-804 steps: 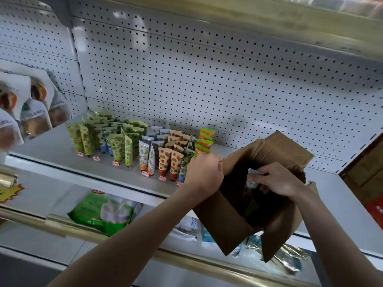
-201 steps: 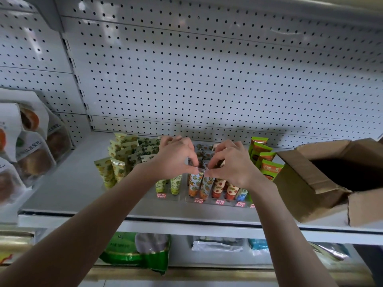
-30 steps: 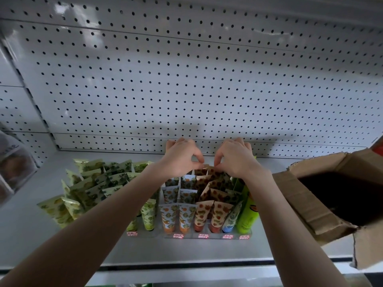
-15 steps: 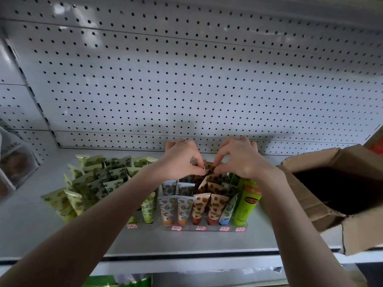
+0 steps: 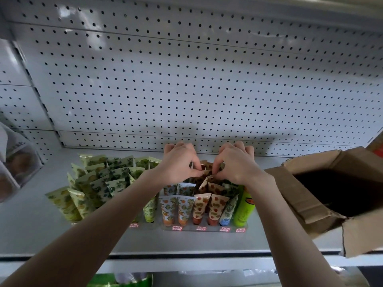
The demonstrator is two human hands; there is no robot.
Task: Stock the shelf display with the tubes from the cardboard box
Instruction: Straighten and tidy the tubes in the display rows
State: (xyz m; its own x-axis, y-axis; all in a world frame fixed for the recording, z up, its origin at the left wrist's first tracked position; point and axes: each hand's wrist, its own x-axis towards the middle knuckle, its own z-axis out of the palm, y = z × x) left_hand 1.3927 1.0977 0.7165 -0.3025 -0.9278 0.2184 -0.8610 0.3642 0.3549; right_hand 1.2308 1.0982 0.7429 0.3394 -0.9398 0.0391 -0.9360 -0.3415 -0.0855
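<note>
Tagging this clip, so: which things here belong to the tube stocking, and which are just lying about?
In the job: left hand and right hand, fingers pinching the back-row tubes; the front-row tubes; cardboard box, open.
Lying about: pouches at far left; green packet at the bottom edge.

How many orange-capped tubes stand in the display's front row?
2. Both orange-capped patterned plastic tubes stand side by side: one beside the left forearm, the other on its right. The forearm may hide more.
</note>
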